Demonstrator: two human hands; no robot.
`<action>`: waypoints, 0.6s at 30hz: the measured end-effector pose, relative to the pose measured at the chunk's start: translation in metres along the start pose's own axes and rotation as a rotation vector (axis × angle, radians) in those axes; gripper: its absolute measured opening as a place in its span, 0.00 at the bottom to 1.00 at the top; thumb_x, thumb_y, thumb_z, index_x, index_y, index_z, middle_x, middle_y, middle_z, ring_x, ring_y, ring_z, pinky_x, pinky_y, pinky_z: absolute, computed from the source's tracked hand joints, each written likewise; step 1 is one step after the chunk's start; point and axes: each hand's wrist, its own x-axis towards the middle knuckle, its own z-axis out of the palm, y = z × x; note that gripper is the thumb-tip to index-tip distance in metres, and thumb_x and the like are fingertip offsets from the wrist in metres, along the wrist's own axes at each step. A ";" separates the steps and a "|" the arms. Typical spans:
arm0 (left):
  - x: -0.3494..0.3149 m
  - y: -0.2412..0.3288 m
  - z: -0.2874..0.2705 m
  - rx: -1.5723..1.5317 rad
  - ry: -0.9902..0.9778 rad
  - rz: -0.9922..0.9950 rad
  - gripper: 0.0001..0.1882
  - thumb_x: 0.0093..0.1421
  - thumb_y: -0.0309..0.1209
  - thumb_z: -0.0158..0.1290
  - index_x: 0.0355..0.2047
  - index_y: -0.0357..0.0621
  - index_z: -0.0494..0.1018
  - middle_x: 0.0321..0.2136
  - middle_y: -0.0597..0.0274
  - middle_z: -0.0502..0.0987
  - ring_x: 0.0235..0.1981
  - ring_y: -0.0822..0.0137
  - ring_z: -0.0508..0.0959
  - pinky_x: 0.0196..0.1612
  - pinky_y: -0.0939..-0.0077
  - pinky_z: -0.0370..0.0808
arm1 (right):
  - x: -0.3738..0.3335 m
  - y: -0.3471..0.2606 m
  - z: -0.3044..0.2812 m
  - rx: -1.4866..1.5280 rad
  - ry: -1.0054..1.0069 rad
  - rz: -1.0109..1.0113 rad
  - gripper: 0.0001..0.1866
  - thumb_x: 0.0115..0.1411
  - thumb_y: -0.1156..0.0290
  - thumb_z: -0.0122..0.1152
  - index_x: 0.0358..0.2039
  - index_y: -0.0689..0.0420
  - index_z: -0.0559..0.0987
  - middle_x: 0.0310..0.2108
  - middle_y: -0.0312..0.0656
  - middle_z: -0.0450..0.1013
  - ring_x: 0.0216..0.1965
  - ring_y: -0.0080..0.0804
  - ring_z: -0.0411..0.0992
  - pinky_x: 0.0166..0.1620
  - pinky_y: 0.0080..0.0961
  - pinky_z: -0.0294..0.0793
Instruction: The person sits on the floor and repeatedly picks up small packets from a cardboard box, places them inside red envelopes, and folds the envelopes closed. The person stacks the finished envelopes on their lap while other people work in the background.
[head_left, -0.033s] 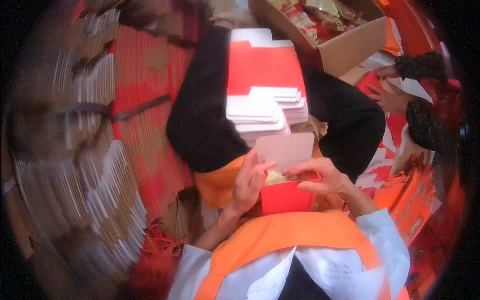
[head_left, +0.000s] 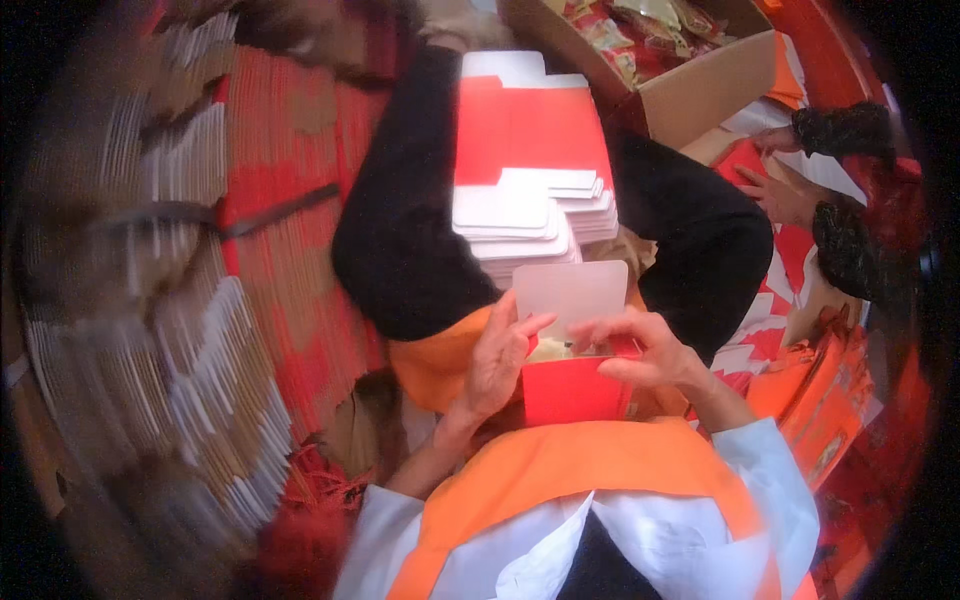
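Two hands work at a small red box [head_left: 572,388] held in the lap, close to the body. Head view only. Left hand [head_left: 497,355] lies against the box's left side, fingers curled loosely, thumb and forefinger at the base of the pale raised flap [head_left: 570,292]. Right hand [head_left: 645,357] grips the box's upper right edge, fingers bent, forefinger reaching to the flap. Something yellowish shows inside the box; cannot tell what. Stack of flat red-and-white blanks [head_left: 530,170] rests on the black-clad legs just beyond the box. Open carton [head_left: 700,85] stands upper right. Another person's hand [head_left: 785,195] lies at right, well apart.
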 end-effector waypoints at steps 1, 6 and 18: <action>0.003 -0.012 0.001 -0.069 0.000 0.102 0.24 0.64 0.44 0.36 0.44 0.37 0.72 0.59 0.47 0.52 0.60 0.56 0.54 0.59 0.67 0.52 | -0.002 0.007 0.003 0.058 0.043 -0.009 0.10 0.50 0.72 0.62 0.31 0.61 0.72 0.46 0.49 0.69 0.43 0.34 0.71 0.44 0.24 0.70; -0.005 -0.020 -0.006 0.017 -0.084 0.138 0.14 0.61 0.36 0.46 0.39 0.38 0.73 0.57 0.45 0.55 0.57 0.54 0.61 0.57 0.69 0.56 | -0.015 0.015 0.011 -0.195 0.170 -0.169 0.09 0.51 0.72 0.59 0.25 0.59 0.68 0.55 0.56 0.58 0.54 0.43 0.62 0.54 0.34 0.61; -0.016 -0.013 0.019 -0.098 0.164 0.249 0.16 0.48 0.26 0.59 0.35 0.38 0.66 0.42 0.53 0.69 0.43 0.62 0.69 0.48 0.70 0.67 | -0.017 0.039 0.048 0.350 0.497 -0.320 0.18 0.50 0.76 0.59 0.39 0.57 0.62 0.43 0.46 0.64 0.48 0.36 0.63 0.52 0.36 0.60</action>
